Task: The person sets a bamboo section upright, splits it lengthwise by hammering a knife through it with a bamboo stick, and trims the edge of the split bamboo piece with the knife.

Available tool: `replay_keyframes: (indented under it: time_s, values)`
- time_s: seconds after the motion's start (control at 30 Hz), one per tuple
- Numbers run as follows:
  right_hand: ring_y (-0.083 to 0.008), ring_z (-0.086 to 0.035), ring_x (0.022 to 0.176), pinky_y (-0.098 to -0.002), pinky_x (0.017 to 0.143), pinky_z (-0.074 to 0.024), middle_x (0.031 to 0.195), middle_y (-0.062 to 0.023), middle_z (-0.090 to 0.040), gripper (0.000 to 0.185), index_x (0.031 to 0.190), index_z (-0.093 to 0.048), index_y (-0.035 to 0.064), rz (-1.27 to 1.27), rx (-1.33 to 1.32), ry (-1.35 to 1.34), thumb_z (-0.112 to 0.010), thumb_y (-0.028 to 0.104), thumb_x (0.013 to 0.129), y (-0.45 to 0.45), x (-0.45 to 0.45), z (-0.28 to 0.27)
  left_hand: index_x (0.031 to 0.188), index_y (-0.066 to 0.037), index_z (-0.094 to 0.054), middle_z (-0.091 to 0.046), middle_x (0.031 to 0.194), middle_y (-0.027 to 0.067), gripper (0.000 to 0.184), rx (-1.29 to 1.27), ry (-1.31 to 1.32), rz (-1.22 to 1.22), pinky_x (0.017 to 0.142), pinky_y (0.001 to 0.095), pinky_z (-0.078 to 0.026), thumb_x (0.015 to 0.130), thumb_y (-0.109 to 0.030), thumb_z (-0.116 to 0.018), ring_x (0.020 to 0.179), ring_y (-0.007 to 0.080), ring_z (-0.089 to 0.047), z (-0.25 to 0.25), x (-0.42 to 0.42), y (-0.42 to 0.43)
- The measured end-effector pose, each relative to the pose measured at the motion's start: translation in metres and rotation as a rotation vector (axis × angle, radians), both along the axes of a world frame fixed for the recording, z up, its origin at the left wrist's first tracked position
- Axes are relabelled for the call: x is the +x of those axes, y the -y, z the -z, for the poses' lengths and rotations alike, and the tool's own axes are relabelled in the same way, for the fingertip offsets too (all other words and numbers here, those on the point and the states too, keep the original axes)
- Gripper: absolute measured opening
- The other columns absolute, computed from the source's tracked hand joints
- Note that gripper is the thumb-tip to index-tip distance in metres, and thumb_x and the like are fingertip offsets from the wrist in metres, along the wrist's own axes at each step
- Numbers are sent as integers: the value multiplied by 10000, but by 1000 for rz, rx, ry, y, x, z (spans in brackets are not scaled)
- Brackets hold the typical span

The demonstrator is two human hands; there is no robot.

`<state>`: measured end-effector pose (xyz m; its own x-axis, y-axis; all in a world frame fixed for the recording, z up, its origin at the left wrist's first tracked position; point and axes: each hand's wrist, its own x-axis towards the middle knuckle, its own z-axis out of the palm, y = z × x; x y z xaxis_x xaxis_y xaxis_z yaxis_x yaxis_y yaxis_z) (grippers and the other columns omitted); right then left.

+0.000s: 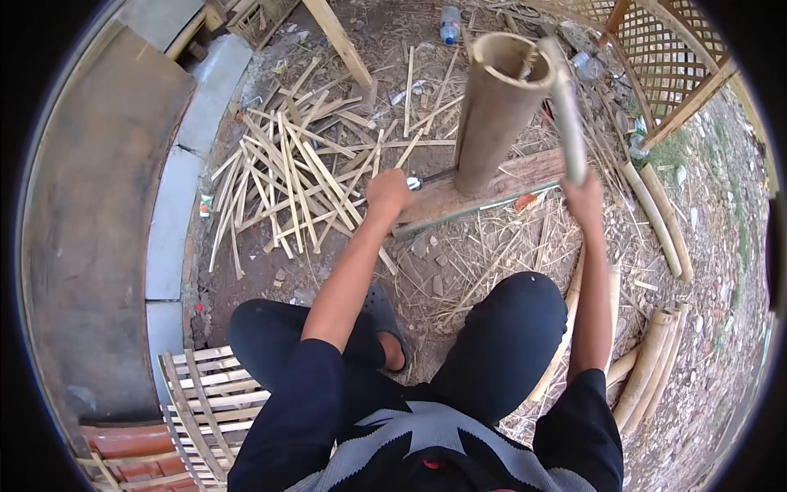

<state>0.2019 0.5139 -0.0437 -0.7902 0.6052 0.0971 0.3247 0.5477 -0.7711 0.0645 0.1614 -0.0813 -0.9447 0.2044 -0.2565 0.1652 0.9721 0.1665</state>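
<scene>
"What are you seeing from over there?"

"I'm watching the right hand (pixel 584 201) gripping a blurred stick (pixel 567 119) beside the tube's top. The tube (pixel 496 123) is standing on the plank (pixel 428 209)."

"And the left?"

"The left hand (pixel 389 194) is closing in a fist near the tube's base; I'm not managing to tell on what. Strips (pixel 299 176) are lying heaped beyond it."
</scene>
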Motion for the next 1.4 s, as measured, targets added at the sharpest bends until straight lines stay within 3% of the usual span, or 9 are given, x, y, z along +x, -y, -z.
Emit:
replay_keyframes:
  time_s: [0.23, 0.3, 0.37, 0.43, 0.83, 0.93, 1.0, 1.1, 1.4]
  values:
    - [-111, -574, 520, -256, 441, -430, 673, -82, -612, 266, 929, -582, -38, 158, -255, -600, -708, 179, 839, 15, -8, -81, 1014, 12, -732, -710, 1053, 237, 384, 5, 170, -47, 863, 434, -555, 707, -213, -675, 1001, 368, -696, 7, -14, 10]
    - [-179, -609, 579, -322, 531, -497, 673, -98, -616, 321, 928, -600, -61, 78, -193, -504, -718, 223, 834, 8, -16, 23, 1025, 8, -730, -713, 1041, 237, 385, 23, 170, -94, 860, 435, -554, 706, -199, -668, 996, 369, -698, 15, -13, 9]
    - [-411, -696, 855, -474, 803, -528, 801, -282, -677, 469, 1081, -640, -73, -222, 192, 391, -742, 276, 785, 6, -16, 136, 1047, -1, -727, -712, 1045, 236, 389, 39, 182, -78, 865, 437, -552, 713, -190, -663, 1006, 369, -695, 12, -12, 10]
    - [-427, -701, 861, -473, 768, -541, 875, -310, -680, 458, 1106, -648, -50, -184, 208, 237, -733, 262, 781, 17, -10, 160, 1046, -4, -728, -712, 1042, 236, 388, 55, 147, -49, 864, 439, -552, 712, -193, -669, 1006, 369, -695, 22, -17, 10]
    - [-108, -558, 494, -266, 434, -422, 677, -41, -588, 293, 977, -598, -27, 74, -273, -341, -723, 193, 830, -4, -20, -74, 996, -6, -732, -719, 1002, 230, 316, -25, 99, 36, 861, 458, -553, 735, -158, -642, 969, 377, -699, 5, -19, -7]
    - [-263, -650, 618, -387, 595, -527, 743, -144, -665, 364, 969, -643, -56, 100, 103, -310, -735, 236, 773, -2, -27, 86, 969, -29, -750, -732, 987, 195, 254, -78, 69, 90, 822, 431, -575, 772, -166, -671, 952, 349, -715, -6, -7, -18]
    - [-434, -691, 908, -470, 806, -535, 916, -325, -673, 566, 1183, -616, -62, -149, -171, 458, -727, 262, 732, 24, -7, 136, 936, -51, -764, -740, 965, 174, 198, -72, -18, 173, 787, 413, -587, 791, -159, -683, 925, 335, -726, -13, -5, -28]
    - [-340, -711, 724, -425, 669, -559, 892, -257, -697, 533, 1199, -601, -67, -136, 30, 353, -703, 214, 758, -17, -2, 180, 911, -71, -770, -746, 941, 154, 168, -154, -160, 195, 777, 398, -590, 777, -135, -692, 910, 320, -732, 19, -11, -50]
    - [-119, -543, 485, -271, 430, -411, 676, -67, -596, 300, 1022, -573, -22, 116, -214, -256, -693, 185, 842, -45, 11, -4, 1045, -29, -727, -721, 1049, 199, 347, -141, 60, 194, 847, 428, -569, 741, -192, -687, 984, 339, -709, -1, -29, -29]
